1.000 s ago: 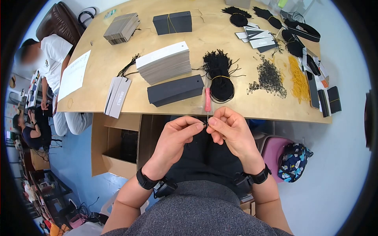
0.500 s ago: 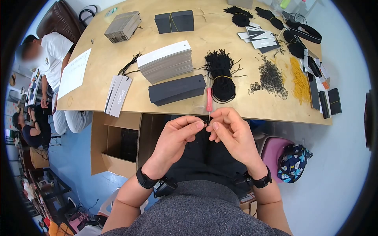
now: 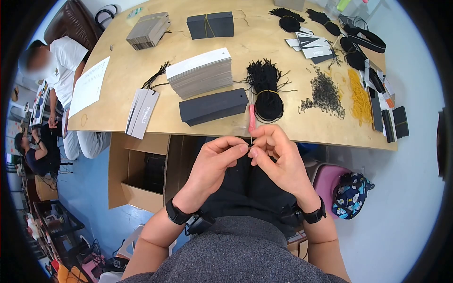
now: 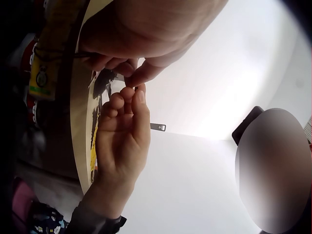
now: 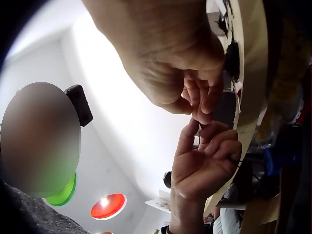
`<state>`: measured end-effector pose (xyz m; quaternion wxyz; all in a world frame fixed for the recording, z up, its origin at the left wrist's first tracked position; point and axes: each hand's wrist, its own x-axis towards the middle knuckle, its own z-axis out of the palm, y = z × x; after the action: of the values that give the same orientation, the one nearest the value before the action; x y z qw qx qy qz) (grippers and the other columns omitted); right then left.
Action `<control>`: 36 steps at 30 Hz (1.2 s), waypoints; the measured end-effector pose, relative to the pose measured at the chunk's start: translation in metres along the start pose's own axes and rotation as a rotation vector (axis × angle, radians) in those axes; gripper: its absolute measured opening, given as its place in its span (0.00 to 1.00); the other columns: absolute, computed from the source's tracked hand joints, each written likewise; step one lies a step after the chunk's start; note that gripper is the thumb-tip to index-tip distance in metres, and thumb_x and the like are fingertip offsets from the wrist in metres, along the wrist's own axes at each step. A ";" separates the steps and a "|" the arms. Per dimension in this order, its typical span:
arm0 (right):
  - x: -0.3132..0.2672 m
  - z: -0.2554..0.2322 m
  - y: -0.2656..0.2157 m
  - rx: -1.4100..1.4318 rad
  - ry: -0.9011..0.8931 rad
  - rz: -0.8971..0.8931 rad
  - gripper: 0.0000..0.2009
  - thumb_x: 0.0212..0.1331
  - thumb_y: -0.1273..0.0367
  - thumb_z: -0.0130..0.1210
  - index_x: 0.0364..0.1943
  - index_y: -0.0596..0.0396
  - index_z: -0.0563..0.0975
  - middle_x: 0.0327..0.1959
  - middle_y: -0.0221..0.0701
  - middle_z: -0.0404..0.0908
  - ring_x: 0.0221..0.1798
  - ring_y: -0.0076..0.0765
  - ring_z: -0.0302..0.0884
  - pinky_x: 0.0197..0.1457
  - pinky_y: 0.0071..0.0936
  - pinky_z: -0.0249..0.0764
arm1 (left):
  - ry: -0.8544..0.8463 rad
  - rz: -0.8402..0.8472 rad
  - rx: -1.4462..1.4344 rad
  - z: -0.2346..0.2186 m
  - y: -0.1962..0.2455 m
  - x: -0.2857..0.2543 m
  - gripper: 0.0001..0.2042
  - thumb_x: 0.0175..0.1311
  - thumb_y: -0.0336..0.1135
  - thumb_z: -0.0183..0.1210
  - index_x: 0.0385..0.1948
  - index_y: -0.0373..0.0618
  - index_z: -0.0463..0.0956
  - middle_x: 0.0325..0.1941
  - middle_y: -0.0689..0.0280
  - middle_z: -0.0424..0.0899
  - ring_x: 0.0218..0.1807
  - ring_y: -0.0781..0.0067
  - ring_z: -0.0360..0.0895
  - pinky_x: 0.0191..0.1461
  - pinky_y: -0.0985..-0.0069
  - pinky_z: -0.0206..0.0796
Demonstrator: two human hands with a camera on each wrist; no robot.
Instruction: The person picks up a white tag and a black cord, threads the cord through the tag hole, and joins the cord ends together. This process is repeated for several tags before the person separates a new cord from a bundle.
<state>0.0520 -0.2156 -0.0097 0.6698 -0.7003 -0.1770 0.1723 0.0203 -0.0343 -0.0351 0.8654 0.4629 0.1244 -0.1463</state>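
Both hands meet just off the table's front edge in the head view. My left hand [image 3: 214, 162] pinches a small black cord [image 3: 250, 145] between thumb and index finger. From the other side, my right hand [image 3: 281, 160] has thumb and fingertips at the same cord, its other fingers loosely bent. A pink-handled tool [image 3: 252, 118] lies at the edge, its thin metal shaft running down to the fingertips. In the right wrist view, a dark strand trails from the left hand [image 5: 200, 168]; the fingers mostly hide the cord.
Behind the hands stand a dark tag stack [image 3: 213, 107], a white tag stack [image 3: 200, 74] and a black cord bundle [image 3: 268, 96]. To the right lie black pins [image 3: 322, 94] and yellow rubber bands [image 3: 359, 101]. An open carton [image 3: 141, 194] is below left; another person [image 3: 66, 59] sits at left.
The right fingertips have spread and come back close to the left ones, now partly overlapping the tool's lower end. The left hand keeps its pinch, with only a slight shift.
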 end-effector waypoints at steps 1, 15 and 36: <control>0.000 0.000 0.000 0.001 0.003 0.004 0.14 0.65 0.77 0.53 0.53 0.60 0.68 0.33 0.31 0.79 0.33 0.21 0.76 0.36 0.21 0.73 | -0.001 0.000 0.008 0.001 0.000 0.001 0.05 0.64 0.28 0.63 0.39 0.41 0.82 0.32 0.73 0.82 0.30 0.87 0.70 0.35 0.85 0.61; -0.023 -0.007 -0.010 -0.002 0.039 -0.013 0.11 0.70 0.75 0.40 0.53 0.60 0.68 0.31 0.31 0.78 0.31 0.21 0.73 0.37 0.20 0.71 | -0.086 -0.024 0.013 -0.001 -0.002 -0.012 0.05 0.64 0.29 0.63 0.39 0.41 0.83 0.33 0.73 0.83 0.30 0.89 0.67 0.34 0.86 0.56; -0.073 0.019 0.026 -0.247 0.064 -0.030 0.03 0.57 0.76 0.60 0.33 0.59 0.78 0.30 0.29 0.73 0.29 0.22 0.74 0.31 0.21 0.69 | -0.085 0.303 0.869 -0.008 -0.035 -0.057 0.03 0.56 0.24 0.66 0.31 0.41 0.84 0.30 0.73 0.76 0.25 0.89 0.62 0.27 0.85 0.52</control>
<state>-0.0210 -0.2355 -0.0359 0.5861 -0.7799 -0.1860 0.1169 -0.0463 -0.0383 -0.0456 0.6070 0.7893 -0.0532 -0.0755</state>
